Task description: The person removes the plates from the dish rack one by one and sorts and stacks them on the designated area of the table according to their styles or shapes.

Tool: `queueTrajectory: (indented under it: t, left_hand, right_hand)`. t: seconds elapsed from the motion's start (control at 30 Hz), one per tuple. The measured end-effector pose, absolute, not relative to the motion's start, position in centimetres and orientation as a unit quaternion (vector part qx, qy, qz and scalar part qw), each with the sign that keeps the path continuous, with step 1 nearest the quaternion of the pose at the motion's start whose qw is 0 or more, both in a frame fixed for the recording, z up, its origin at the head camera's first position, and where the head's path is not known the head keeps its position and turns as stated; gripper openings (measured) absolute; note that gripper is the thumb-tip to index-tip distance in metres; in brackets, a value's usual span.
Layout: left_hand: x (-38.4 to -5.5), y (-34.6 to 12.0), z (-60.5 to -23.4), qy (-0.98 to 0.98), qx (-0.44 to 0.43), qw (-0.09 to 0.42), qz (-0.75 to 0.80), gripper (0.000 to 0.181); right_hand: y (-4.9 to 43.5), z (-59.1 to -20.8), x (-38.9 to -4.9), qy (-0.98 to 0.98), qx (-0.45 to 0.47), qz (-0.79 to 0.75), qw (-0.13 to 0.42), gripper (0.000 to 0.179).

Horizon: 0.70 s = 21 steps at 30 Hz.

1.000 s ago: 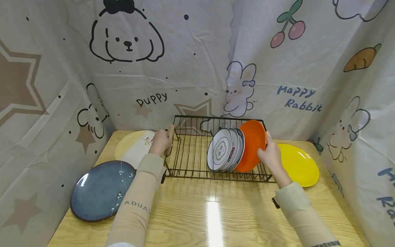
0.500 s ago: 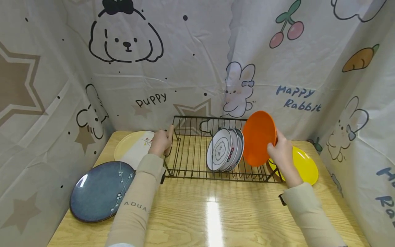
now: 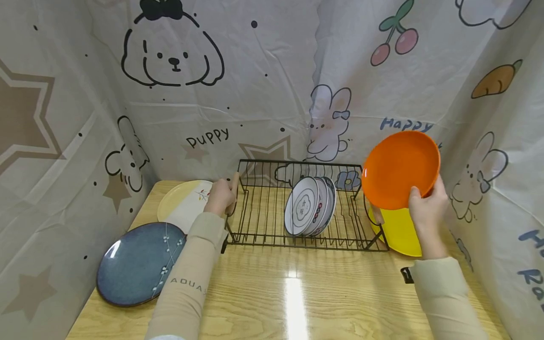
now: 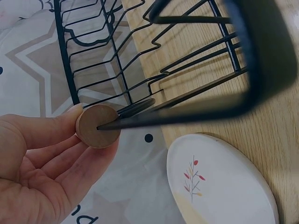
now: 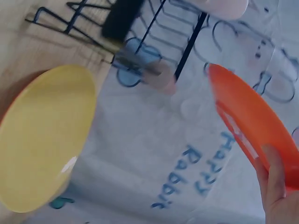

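my right hand (image 3: 429, 211) pinches the orange plate (image 3: 399, 167) by its four-o'clock rim, near two o'clock of the wire dish rack (image 3: 272, 245), whose wooden handle (image 4: 96, 134) my left hand (image 3: 220, 197) grips at nine; such a one-edge pinch could twist, dropping it onto the yellow plate (image 3: 398, 236).

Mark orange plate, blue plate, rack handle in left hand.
Orange plate (image 3: 399, 171): head view, middle of visible face.
Blue plate (image 3: 139, 263): head view, middle of visible face.
Rack handle (image 4: 95, 122): left wrist view, round wooden end.
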State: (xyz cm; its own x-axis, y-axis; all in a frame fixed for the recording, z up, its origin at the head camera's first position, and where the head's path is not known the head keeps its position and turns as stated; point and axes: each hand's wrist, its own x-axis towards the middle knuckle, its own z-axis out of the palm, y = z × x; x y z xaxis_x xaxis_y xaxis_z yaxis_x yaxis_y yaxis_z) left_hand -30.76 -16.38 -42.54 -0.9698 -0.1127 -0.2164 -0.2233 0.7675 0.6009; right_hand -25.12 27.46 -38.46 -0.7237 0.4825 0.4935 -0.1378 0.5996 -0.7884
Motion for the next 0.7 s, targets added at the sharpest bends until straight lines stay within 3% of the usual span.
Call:
queueTrajectory:
  t: [0.43, 0.7]
  left_hand:
    - [-30.5, -16.5, -42.4, 0.939, -0.078, 0.076, 0.327, 0.026]
    - [-30.4, -16.4, -42.4, 0.937, -0.083, 0.077, 0.332, 0.028]
  right_hand:
    - [31.5, -42.4, -24.8, -0.658, -0.255, 0.586, 0.398, 0.054]
    - [33.0, -45.3, -24.5, -0.567, -0.317, 0.659, 0.380, 0.059]
